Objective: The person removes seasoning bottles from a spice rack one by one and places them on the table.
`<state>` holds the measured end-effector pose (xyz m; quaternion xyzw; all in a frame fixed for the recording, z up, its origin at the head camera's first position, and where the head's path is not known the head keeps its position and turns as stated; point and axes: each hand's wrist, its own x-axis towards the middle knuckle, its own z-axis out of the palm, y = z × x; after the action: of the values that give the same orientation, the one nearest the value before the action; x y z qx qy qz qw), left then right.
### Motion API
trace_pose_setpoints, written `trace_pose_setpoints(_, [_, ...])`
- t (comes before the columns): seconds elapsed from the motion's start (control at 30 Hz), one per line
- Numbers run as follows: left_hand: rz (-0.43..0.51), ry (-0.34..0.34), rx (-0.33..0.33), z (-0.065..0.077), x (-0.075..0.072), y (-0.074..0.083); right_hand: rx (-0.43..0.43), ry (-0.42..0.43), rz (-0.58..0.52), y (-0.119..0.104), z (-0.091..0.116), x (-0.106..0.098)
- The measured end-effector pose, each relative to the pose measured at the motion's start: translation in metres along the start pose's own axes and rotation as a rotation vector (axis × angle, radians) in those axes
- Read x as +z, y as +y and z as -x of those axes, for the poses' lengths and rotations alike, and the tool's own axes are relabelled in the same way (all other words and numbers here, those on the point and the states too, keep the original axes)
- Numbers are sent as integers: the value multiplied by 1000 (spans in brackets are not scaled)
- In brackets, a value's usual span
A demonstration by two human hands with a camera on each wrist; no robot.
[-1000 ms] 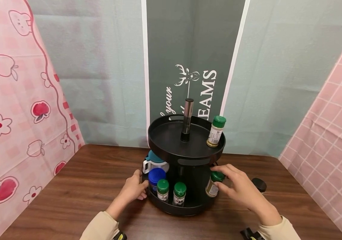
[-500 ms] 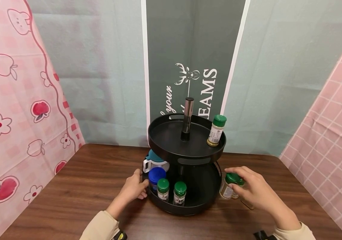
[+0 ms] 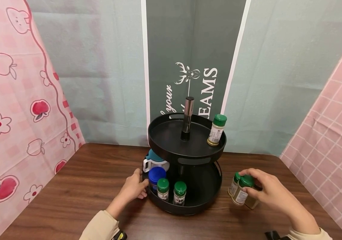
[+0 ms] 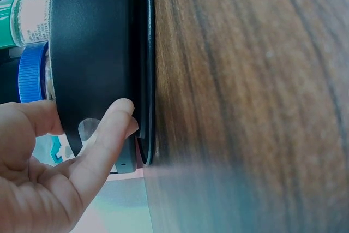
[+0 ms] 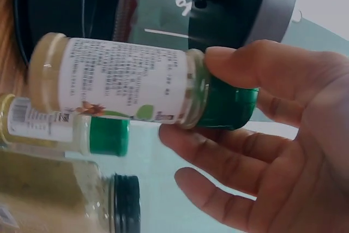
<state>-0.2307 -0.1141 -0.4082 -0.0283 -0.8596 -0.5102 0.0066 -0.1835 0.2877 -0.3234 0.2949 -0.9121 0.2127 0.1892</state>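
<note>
My right hand (image 3: 269,190) holds a spice jar (image 3: 240,197) by its green lid, between thumb and fingers, close over the table at the right. In the right wrist view this jar (image 5: 122,80) has a white printed label and a pale base. Just behind it stands another green-lidded spice jar (image 3: 233,187). A larger jar (image 5: 49,189) with a black lid is beside them, mostly hidden by my hand in the head view. At the left, my left hand (image 3: 134,186) grips the lower rim of a black two-tier rack (image 3: 185,210), thumb inside and fingers outside.
The rack's lower tier bears two green-lidded spice jars (image 3: 179,193), a blue-lidded jar (image 3: 157,175) and a teal-lidded container with a white handle (image 3: 156,163). One more spice jar (image 3: 216,133) stands on the upper tier, right of the metal post (image 3: 187,115).
My right hand has lifted the spice jar off the rack's lower tier and carried it right, to beside the other jars on the table. My left hand has stayed on the rim.
</note>
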Motion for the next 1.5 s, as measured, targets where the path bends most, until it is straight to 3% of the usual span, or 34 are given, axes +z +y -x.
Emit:
trace_pose_setpoints(0.3, [0, 1, -11, 0, 0, 1, 32, 8, 63, 10, 9, -10])
trace_pose_setpoints(0.53, [-4, -3, -13, 0, 0, 1, 91, -60, 3, 18, 16, -18])
trace_pose_setpoints(0.93, [-8, -4, -12, 0, 0, 0, 149, -92, 100, 33, 30, -27])
trace_pose_setpoints(1.3, [-8, -4, -3, 0, 1, 0, 230, -210, 126, 48, 40, -31])
trace_pose_setpoints(1.5, [-7, 2, 5, 1, 0, 1, 267, -219, 141, 54, 40, -30])
